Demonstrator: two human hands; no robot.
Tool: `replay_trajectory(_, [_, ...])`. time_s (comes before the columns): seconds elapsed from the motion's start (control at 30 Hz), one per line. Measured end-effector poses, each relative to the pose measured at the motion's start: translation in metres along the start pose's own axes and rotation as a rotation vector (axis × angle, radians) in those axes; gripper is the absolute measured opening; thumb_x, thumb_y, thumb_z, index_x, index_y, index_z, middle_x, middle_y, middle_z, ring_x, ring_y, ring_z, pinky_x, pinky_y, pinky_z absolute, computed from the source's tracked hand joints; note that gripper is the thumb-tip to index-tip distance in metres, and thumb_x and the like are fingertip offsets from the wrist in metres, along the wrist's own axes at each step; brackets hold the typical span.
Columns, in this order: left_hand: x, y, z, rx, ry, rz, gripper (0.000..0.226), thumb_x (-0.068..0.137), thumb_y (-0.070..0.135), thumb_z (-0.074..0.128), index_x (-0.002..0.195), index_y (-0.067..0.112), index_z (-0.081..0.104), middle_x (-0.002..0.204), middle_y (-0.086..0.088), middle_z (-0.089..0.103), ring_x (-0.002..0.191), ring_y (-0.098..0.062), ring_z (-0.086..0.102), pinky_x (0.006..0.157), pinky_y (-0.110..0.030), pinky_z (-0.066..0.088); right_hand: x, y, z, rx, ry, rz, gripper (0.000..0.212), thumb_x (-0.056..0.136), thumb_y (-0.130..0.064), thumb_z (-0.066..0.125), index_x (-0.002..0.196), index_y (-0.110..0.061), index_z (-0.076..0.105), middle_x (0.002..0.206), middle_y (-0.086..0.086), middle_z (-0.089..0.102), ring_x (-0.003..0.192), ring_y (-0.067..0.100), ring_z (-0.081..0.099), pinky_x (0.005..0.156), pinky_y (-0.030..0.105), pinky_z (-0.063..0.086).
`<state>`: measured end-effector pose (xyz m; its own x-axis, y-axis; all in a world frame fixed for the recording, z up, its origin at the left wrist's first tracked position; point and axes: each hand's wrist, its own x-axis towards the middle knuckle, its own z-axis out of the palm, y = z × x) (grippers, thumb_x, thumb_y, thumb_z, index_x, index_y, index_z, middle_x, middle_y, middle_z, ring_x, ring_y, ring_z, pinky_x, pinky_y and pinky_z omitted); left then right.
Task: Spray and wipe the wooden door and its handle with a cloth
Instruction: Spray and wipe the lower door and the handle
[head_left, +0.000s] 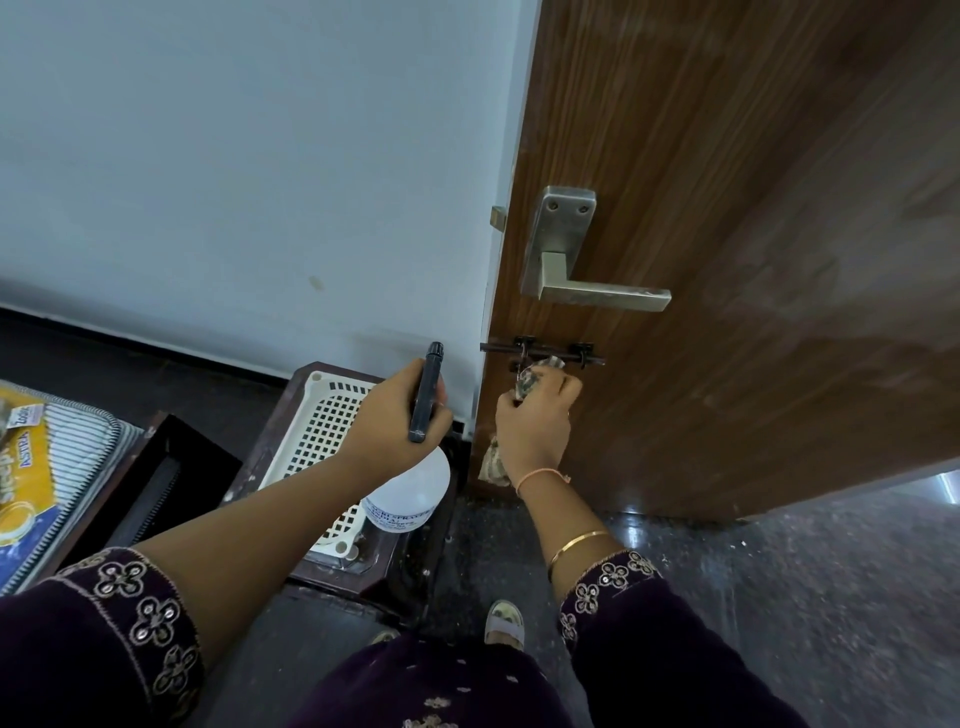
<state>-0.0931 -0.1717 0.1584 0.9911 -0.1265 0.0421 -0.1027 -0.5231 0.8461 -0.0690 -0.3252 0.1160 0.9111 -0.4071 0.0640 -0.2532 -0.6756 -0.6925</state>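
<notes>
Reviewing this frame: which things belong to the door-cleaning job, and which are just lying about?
Job: wooden door; door handle; slide bolt; cloth, gripped by the right hand at the bolt; spray bottle, held by the left hand.
Lying about: white plastic basket; dark stand under it; yellow-and-blue packet on the striped mattress.

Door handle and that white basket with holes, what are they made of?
The door handle looks like brushed metal: dull silver-grey, with two screws in its plate. The white basket is probably plastic: smooth, cream-white, with a moulded grid of square holes.
</notes>
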Motion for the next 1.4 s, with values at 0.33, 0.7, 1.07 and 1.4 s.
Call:
replay_trajectory(0.33, [-0.006,-0.003,0.0,0.012,-0.006,-0.024,0.012,0.081,0.006,0.059,0.088,0.014,0.052,0.07,0.004,0.055,0.053,-0.004,0.048,0.057,-0.021,0.037,0.051,0.006,-0.026,1.067,-0.323,0.77,0.013,0.077,0.001,0.072,0.083,-0.004,0.062,0.076,0.015,0.066,0.061,0.025,0.066,0.065,0.038,0.057])
replay_trajectory(0.7, [-0.012,-0.004,0.007,0.033,0.006,-0.001,0.011,0.082,0.01,0.06,0.09,0.01,0.053,0.068,0.007,0.054,0.057,-0.004,0.05,0.058,-0.018,0.036,0.027,0.023,-0.042,1.155,-0.836,0.779,0.018,0.092,0.004,0.048,0.088,0.005,0.066,0.082,0.014,0.073,0.072,0.02,0.072,0.079,0.033,0.055])
replay_trajectory(1.07, [-0.014,0.002,0.008,-0.008,0.009,-0.033,0.018,0.075,0.024,0.053,0.089,0.014,0.052,0.073,0.0,0.058,0.057,-0.007,0.049,0.061,-0.024,0.04,0.036,0.023,-0.04,1.906,-0.434,0.829,0.028,0.092,-0.028,0.058,0.086,-0.002,0.067,0.083,0.014,0.071,0.072,0.021,0.071,0.07,0.029,0.059])
replay_trajectory(1.4, [-0.019,-0.002,-0.004,-0.012,0.056,-0.039,0.011,0.076,0.021,0.054,0.086,0.017,0.052,0.075,-0.008,0.061,0.058,-0.017,0.052,0.063,-0.042,0.049,0.03,0.007,-0.01,1.703,-0.232,1.035,0.032,0.093,-0.041,0.049,0.097,-0.01,0.056,0.09,0.01,0.056,0.077,0.021,0.058,0.095,0.041,0.045])
